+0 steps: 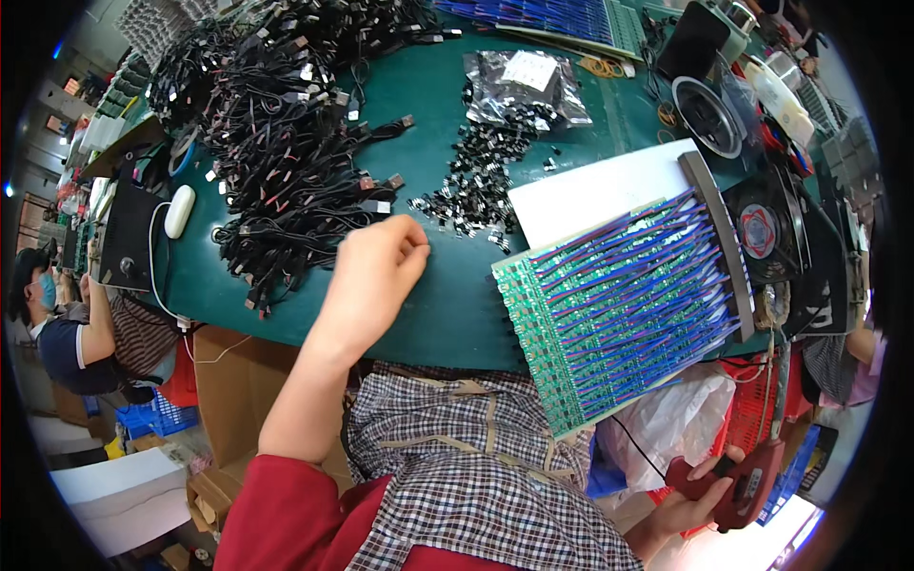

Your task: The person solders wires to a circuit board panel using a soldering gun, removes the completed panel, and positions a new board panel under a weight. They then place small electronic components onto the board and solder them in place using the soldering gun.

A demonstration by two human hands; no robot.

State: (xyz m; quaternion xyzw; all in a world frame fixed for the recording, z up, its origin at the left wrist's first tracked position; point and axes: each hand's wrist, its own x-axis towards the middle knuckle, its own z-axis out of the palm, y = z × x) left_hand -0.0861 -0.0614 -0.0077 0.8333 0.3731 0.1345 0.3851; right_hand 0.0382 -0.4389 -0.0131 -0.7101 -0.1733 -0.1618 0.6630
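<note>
My left hand [376, 271] is over the front of the green table, fingers curled in. Whatever lies in them, if anything, is hidden. Just beyond it are a pile of black USB cables [286, 171] and a heap of small black-and-silver connectors [476, 181]. At the lower right, below table level, my right hand [685, 509] grips a dark red hot glue gun [752, 485] with a black cord. Between the hands, a panel of green circuit boards [552, 352] with rows of blue and red wires juts over the table's front edge. A dark bar [719, 238] lies along the wires' far ends.
A clear bag [528, 86] with a white label lies behind the connectors. Another wired panel [562, 19] is at the back. A round metal dish [706, 116] and a black fan [771, 228] stand at right. At left, a white device [179, 211] sits near a seated co-worker [86, 333].
</note>
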